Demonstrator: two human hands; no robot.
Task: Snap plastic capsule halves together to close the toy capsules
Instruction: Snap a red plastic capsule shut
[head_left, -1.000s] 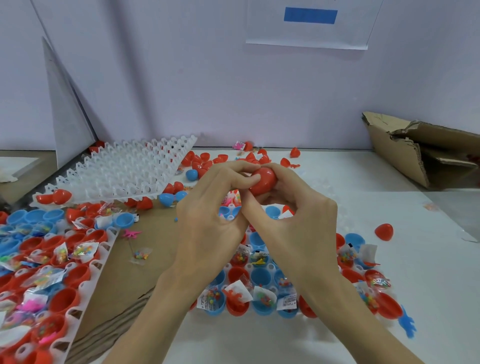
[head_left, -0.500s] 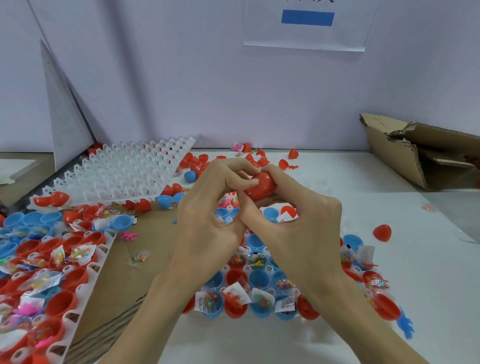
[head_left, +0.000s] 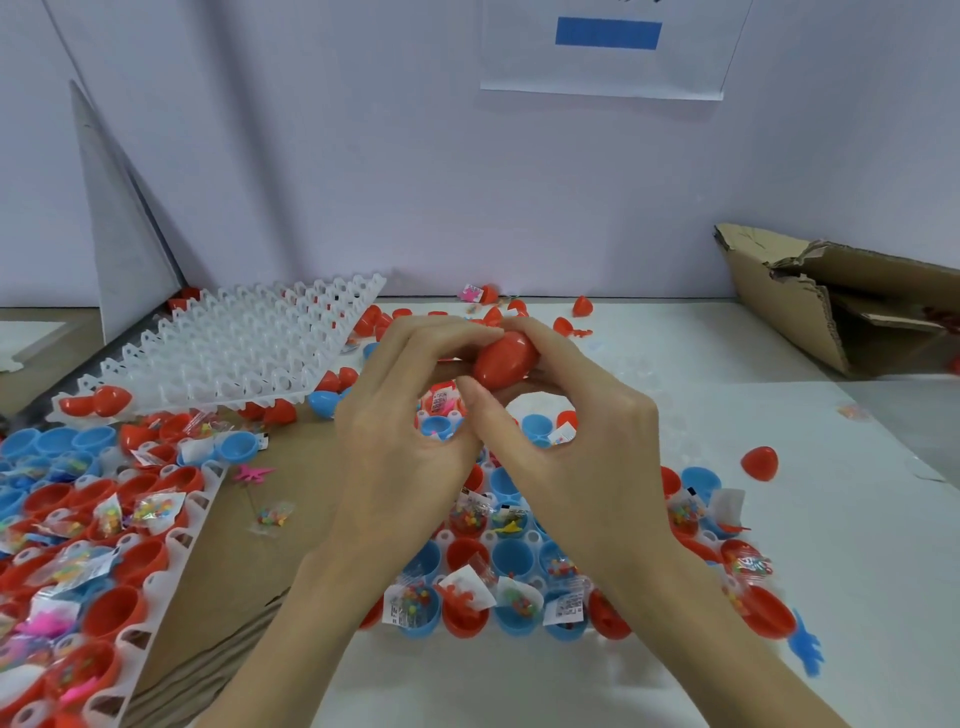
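Hands meet above the middle of the worktop (head_left: 779, 597), and between them I hold a red capsule (head_left: 505, 359). My left hand (head_left: 410, 441) curls its fingers (head_left: 441, 332) over the capsule's left end, and my right hand (head_left: 576, 447) wraps its own over the top and right side, with the right thumb pressed against the underside. Both sets of fingers are clamped on the capsule, which sits clear of the surface, raised over a tray of open halves (head_left: 511, 561). I cannot tell from here whether its two halves are fully seated.

That tray lies under my wrists, its cups holding red and blue halves, many with small packets of toys and beads in them. A second filled tray (head_left: 171, 525) lies at the left edge on brown cardboard (head_left: 249, 571). Behind it an empty white tray (head_left: 234, 353) rests tilted, with two red halves at its near left corner. Loose red halves (head_left: 582, 306) are scattered near the back wall, and one red half (head_left: 759, 462) lies alone to the right. A torn cardboard box (head_left: 841, 301) lies at the far right. A blue toy hand (head_left: 805, 649) lies just beside the near tray's right corner.
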